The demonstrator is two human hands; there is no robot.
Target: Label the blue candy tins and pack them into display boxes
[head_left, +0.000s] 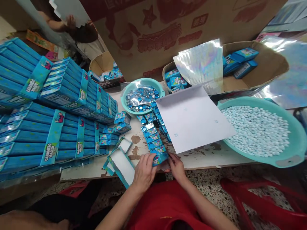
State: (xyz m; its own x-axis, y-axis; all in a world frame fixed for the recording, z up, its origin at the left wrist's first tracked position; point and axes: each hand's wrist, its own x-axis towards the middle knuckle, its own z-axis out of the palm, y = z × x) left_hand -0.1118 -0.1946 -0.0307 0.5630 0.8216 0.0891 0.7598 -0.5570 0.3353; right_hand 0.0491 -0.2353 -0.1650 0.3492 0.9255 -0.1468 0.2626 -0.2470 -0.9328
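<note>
Scuffed white paint marks the counter (203, 158) where I sit, with printed cardboard (165, 35) standing beyond my hands. My left hand (145, 171) is closed on the near box (160, 158), fingers over its left end; my right hand (176, 167) is at the opposite end, fingertips close by, though whether they press on it I cannot tell. The box lies crosswise between my two hands, at the close end of a blue row (152, 136) that runs straight away from me, leaning a little left. Of the two, my left hand is nearer the row. Ahead of my hands is a small bowl (162, 92) of shiny pieces; ahead and to the right, a white sheet (194, 119) and, past it, a basin (297, 140) of pale candies. Left of my left hand lie shallow trays (124, 166), with wrapped packs (51, 142) stacked farther out.
</note>
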